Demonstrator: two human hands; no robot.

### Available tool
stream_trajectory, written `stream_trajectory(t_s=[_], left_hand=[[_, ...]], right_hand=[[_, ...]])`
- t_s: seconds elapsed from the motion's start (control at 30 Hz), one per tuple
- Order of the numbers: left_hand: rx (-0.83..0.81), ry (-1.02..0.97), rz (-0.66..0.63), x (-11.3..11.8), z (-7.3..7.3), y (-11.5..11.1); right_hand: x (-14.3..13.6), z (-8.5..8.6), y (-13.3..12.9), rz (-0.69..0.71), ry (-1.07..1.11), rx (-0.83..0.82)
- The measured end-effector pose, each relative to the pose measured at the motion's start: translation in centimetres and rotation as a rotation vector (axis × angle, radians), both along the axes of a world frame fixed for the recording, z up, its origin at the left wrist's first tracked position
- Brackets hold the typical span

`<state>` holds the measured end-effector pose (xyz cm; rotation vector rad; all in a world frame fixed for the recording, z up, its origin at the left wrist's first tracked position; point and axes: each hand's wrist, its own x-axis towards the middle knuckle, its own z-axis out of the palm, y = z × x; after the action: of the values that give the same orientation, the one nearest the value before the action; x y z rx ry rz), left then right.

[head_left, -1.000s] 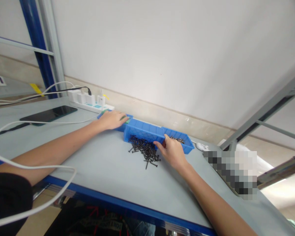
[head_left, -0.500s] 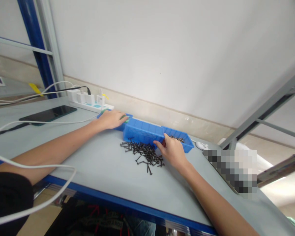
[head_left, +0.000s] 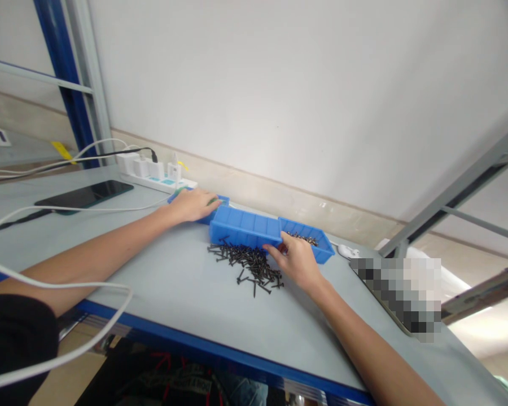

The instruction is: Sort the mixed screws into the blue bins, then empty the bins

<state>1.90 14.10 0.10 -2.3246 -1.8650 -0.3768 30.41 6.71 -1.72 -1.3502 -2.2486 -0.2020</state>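
My right hand grips the right end of a tipped blue plastic bin, thumb in front and fingers partly hidden behind. The bin lies on its side with its ribbed underside or wall facing up. A pile of dark screws spills out on the table in front of it. My left hand rests over another blue bin on the left, fingers stretched across its top; some green material shows beneath them. Behind my right hand stands a third blue bin with small brassy-looking pieces in it.
A white power strip with chargers stands against the wall. A dark phone lies on the left of the grey table. A white cable loops over my left forearm. A pixelated flat object lies at the right.
The tipped bin has tilted slightly, its lower edge shifting a little toward me and left. A few screws at the front of the pile have shifted. My left hand stays put.
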Motion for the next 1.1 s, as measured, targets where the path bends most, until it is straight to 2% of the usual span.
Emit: stream_trajectory(t_s=[0.17,0.5,0.67,1.1], left_hand=[[0.0,0.068,-0.007,0.14,0.2,0.0],[0.009,0.064,-0.051,-0.07,-0.1,0.3],[0.006,0.065,-0.03,-0.1,-0.19,0.48],[0.01,0.096,0.006,-0.09,-0.22,0.48]], right_hand=[[-0.14,-0.19,-0.31,0.117,0.039,0.013],[0.3,-0.82,0.24,0.271,-0.007,0.225],[0.39,-0.83,0.44,0.299,-0.03,0.374],[0.5,-0.21,0.53,0.306,-0.141,0.608]])
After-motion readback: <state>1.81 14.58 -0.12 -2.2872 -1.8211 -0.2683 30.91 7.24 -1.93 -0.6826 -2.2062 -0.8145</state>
